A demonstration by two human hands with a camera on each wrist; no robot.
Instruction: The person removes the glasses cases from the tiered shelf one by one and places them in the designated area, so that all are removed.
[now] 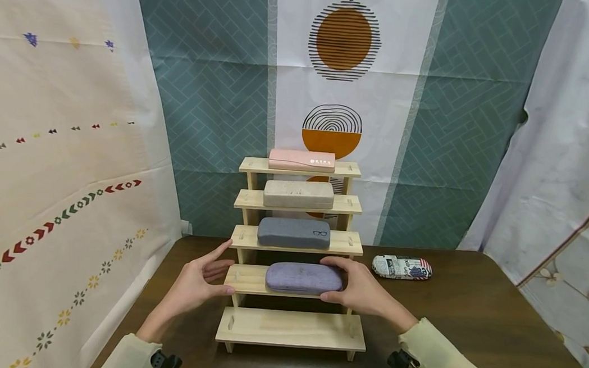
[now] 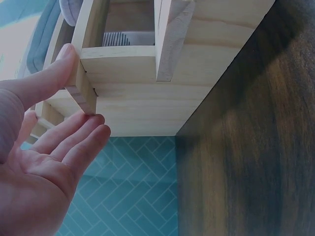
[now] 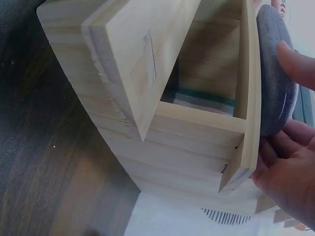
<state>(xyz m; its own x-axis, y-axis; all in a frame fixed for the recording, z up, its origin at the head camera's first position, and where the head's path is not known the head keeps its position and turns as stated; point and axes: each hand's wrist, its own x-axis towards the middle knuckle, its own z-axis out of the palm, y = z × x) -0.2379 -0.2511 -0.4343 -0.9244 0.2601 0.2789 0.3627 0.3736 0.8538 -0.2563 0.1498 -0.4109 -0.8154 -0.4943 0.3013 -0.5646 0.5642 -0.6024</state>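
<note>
Lilac case (image 1: 303, 278), pinched by right hand (image 1: 361, 288), leaves bare shelf (image 1: 249, 278) to the edge the spread left hand (image 1: 197, 279) touches.

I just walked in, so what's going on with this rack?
A person's right hand grips the right end of a purple case on the second shelf from the bottom of a wooden rack, while the left hand touches that shelf's left end. Above it, a grey case, a beige case and a pink case sit one per shelf. A patterned case lies on the table, right of the rack.
</note>
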